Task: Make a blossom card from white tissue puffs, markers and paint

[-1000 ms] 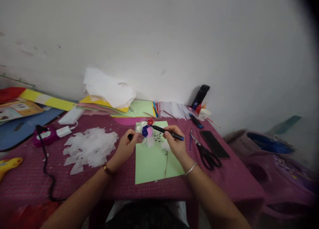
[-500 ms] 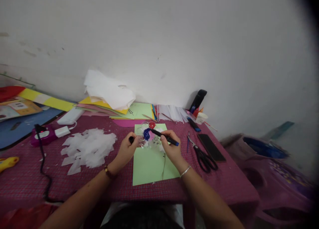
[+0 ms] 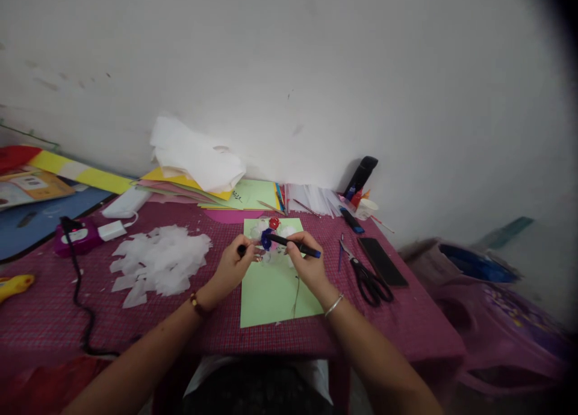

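Observation:
My right hand (image 3: 307, 259) is closed round a black marker pen (image 3: 298, 246) with a blue end, held nearly level. Its tip points left and meets a dark blue, flower-like piece (image 3: 266, 239) in front of my left hand. My left hand (image 3: 235, 259) is closed, with a black marker cap (image 3: 242, 250) sticking out between its fingers. Its fingertips reach the blue piece's edge, though their exact hold is unclear. Below lies a light green sheet (image 3: 266, 300) bearing a thin stem drawing. A small red flower-like piece (image 3: 274, 223) and whitish pieces sit close behind.
White paper scraps (image 3: 162, 258) are heaped at left, near a purple power adapter (image 3: 76, 237) with a black cord. Black-handled scissors (image 3: 368, 279) and a dark flat slab (image 3: 383, 262) lie at right. Stacked coloured papers (image 3: 185, 189) and white strips (image 3: 311, 198) line the wall.
The pen has tilted flatter and shifted slightly left over the blue piece. The blue piece looks turned, its edge more ruffled. The whole view has shifted slightly.

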The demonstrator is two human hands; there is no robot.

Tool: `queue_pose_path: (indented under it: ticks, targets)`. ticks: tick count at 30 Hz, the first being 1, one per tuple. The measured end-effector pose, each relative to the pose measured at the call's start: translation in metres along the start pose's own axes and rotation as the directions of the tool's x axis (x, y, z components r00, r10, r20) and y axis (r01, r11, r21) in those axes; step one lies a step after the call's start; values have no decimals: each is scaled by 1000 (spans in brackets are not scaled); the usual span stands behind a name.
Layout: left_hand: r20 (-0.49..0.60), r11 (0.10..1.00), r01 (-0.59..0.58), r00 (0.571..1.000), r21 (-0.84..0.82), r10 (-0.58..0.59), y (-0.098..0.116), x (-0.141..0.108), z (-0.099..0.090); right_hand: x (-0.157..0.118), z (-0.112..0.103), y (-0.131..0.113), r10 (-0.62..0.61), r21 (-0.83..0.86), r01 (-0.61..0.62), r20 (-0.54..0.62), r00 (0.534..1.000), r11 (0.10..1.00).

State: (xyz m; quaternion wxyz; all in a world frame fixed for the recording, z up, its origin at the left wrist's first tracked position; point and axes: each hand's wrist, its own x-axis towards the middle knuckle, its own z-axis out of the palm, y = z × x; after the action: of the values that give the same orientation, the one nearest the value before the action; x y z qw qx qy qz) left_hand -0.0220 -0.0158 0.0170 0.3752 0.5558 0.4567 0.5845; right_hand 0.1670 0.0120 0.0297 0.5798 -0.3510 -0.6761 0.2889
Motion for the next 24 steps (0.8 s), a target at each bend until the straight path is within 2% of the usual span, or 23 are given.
queue_pose_path:
  ticks: [2,6,10,15,18,21,24]
  targets:
    - [-14,1000,10,1000,-17,-10,-1,1,-1,0,-1,1,27,35,-27,10,1000,999]
    - [-11,995,49,999,-84,-50,-5,3,-2,1,-4,4,61,59,-59,-44,997,997]
    - [12,985,85,996,-149,-84,-7,4,-1,2,-4,3,34,24,-34,32,999,999]
    - [-2,970,134,990,-201,-138,-10,5,-2,2,-5,1,30,18,-30,12,999,999]
    - [-14,960,163,985,-227,-171,-14,8,-2,7,-6,2,118,148,-113,-26,993,983]
    - [-26,947,204,976,-250,-217,-17,11,-5,13,-13,3,270,365,-223,-81,960,904]
    - [-60,929,250,959,-272,-276,-16,13,-10,14,-32,5,395,435,-354,-5,919,828]
